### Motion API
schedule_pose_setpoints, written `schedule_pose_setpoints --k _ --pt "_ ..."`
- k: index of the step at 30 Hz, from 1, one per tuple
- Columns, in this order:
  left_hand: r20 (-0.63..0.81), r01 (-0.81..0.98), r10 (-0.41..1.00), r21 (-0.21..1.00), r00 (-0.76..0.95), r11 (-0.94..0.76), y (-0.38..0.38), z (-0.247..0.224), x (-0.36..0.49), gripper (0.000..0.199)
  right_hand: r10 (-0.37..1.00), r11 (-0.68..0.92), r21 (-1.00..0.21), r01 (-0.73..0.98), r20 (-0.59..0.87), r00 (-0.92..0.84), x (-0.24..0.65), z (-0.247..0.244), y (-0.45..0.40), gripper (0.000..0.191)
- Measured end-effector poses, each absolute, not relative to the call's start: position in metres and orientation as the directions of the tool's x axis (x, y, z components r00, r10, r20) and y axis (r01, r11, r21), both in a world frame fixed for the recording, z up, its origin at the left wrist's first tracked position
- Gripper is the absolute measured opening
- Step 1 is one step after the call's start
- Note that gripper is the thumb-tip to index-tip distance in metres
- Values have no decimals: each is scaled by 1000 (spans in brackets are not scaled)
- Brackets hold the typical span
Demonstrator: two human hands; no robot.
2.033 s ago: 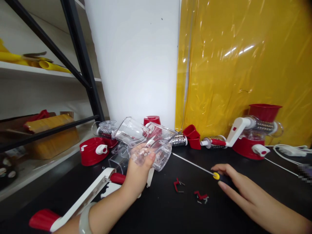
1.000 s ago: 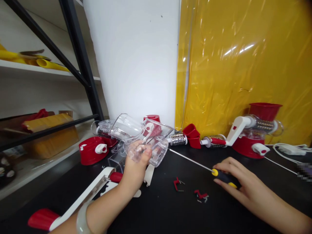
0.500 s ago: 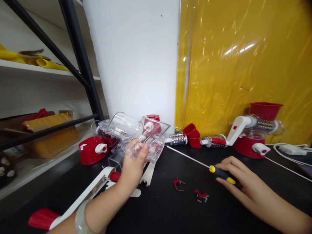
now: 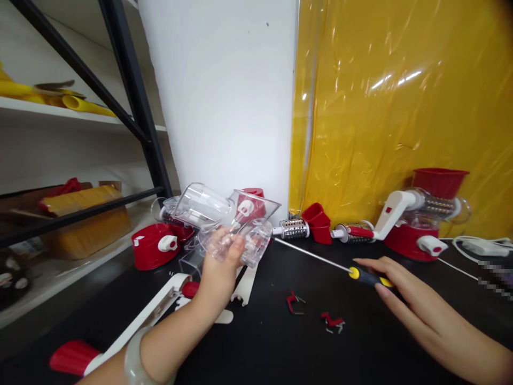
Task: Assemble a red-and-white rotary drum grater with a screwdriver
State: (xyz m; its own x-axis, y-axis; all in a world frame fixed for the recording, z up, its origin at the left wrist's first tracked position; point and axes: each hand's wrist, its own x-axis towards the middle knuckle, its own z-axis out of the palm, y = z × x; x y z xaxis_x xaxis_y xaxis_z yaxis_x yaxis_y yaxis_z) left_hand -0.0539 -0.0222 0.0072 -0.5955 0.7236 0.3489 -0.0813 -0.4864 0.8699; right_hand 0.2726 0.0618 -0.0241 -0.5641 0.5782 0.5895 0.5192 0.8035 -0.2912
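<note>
My left hand is wrapped around the clear plastic housing of a rotary grater and holds it above the black table. In my right hand is a screwdriver with a black and yellow handle, held between thumb and fingers. Its long metal shaft points left, and the tip meets the right end of the housing; how it sits there is hard to make out. Below lie two small red plastic pieces with several loose screws around them.
An assembled red and white grater stands at the right near white cables. Drum blades and red parts line the back. At left are a red base, a white crank handle and a shelf.
My right hand has shifted along the screwdriver handle towards its rear, with the fingers straighter. The housing in my left hand stays nearly where it was.
</note>
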Motion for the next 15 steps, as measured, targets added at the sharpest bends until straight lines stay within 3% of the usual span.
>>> schedule_pose_setpoints --k 3,8,12,15 --pt "327 -89 727 878 -604 -470 -21 6 -57 63 520 845 -272 460 613 -594 268 -22 63 29" --pt "364 -56 718 871 -594 -488 -21 4 -57 62 496 856 -304 418 713 -497 265 -31 67 15" --pt "416 12 691 861 -592 -508 -22 3 -58 61 604 794 -432 427 642 -473 268 -35 68 24" --pt "443 49 685 857 -578 -513 -21 1 -60 59 644 764 -448 463 566 -515 272 -31 67 26"
